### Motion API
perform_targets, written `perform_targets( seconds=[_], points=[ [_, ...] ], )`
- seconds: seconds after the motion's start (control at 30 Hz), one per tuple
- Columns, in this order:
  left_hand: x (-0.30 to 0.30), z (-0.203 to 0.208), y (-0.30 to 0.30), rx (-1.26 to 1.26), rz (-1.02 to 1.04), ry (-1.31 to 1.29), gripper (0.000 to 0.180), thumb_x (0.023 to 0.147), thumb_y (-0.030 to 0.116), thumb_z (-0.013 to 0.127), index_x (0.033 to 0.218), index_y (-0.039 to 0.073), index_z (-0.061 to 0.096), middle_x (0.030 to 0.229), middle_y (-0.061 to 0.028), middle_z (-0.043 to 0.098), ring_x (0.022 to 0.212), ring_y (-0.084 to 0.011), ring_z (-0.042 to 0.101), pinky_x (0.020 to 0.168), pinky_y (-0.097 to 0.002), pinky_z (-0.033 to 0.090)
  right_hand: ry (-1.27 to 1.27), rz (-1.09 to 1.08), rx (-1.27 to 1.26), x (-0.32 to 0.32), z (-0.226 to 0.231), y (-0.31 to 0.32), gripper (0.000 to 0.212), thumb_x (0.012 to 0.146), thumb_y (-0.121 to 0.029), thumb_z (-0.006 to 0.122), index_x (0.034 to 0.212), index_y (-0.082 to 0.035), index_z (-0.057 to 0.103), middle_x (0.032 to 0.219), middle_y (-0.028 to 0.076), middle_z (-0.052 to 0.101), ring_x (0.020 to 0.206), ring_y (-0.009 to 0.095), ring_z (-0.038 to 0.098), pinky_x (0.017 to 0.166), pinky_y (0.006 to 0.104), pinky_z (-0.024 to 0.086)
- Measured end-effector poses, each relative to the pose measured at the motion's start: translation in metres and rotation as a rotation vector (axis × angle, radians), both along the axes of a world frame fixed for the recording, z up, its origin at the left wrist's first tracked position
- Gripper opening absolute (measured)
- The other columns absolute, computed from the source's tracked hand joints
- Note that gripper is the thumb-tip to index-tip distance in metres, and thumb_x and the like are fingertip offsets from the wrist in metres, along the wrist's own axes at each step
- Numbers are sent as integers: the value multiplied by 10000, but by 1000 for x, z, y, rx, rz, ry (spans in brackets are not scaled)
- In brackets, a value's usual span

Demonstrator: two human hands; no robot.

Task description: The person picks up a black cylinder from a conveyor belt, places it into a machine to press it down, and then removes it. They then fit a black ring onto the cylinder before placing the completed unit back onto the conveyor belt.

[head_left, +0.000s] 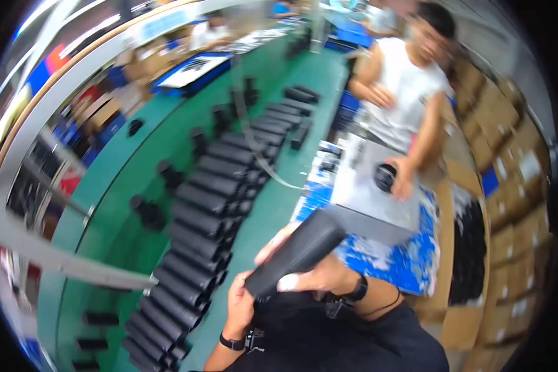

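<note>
A black cylinder (301,251) with a smooth-looking side is held tilted in front of my chest. My right hand (321,276) is wrapped round its middle, the thumb on the near side and fingers showing along the far side. At the lower end, my left hand (239,301) closes on the cylinder's rim, some of its fingers hidden behind it. Beside my left arm, a long row of similar black cylinders (195,239) lies side by side on the green bench (245,254).
Several black pieces (146,211) stand along the bench's far side. A pale bar (62,257) crosses at left. On the right, a person (406,93) touches a round black part (385,178) on a grey box (378,214). An open carton (446,248) and stacked cartons (508,242) stand beyond.
</note>
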State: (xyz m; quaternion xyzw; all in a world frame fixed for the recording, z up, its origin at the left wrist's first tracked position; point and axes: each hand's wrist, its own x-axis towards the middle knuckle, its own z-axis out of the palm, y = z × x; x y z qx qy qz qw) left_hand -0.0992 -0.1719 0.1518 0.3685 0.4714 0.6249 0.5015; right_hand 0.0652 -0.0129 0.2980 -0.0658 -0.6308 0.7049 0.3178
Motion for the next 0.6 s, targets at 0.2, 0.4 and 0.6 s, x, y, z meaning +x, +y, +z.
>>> perform_targets(
  seconds=[0.2,0.4,0.6],
  points=[
    [95,-52,78,-205,-610,-300,443,1132,328,573,1465,36,544,1294,-100,661,1097,-182,684,900,-339,567,-242,-529,-195,155,-149,-40,446,887,-142,864,1239,-31,614,1240,134,742,1114,214,708,966,379,568],
    [170,-69,126,-350,-895,59,512,1111,359,616,1493,32,525,1377,-88,614,1190,-166,621,957,-301,543,-142,-906,-543,218,-205,-69,418,974,-169,775,1321,-17,598,1232,111,720,764,105,640,630,277,541],
    [180,-88,161,-111,-850,181,538,1075,321,679,1504,36,523,1386,-88,618,1231,-162,602,1026,-321,525,91,-875,-574,237,-223,-42,421,987,-176,747,1339,-12,584,1239,109,706,670,90,572,546,244,484]
  ],
)
